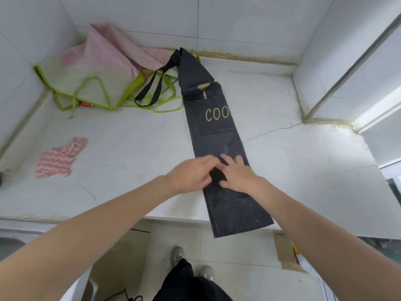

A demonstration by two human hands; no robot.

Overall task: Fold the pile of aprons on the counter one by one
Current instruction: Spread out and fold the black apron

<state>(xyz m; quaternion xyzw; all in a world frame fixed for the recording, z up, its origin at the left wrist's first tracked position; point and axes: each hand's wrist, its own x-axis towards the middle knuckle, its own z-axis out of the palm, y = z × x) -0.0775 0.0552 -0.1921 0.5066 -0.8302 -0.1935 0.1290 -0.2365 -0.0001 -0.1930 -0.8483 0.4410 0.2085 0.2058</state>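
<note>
Both hands, left hand (pixel 191 172) and right hand (pixel 236 173), press flat, grip released, steadying the long black fabric apron (pixel 219 131) for folding.

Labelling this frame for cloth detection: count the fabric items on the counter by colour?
Dark navy apron, folded into a long strip, both hands on it: 1
Pink and pale green apron with lime ties, bunched in the corner: 1
Pink-and-white striped cloth: 1
Total: 3
</note>
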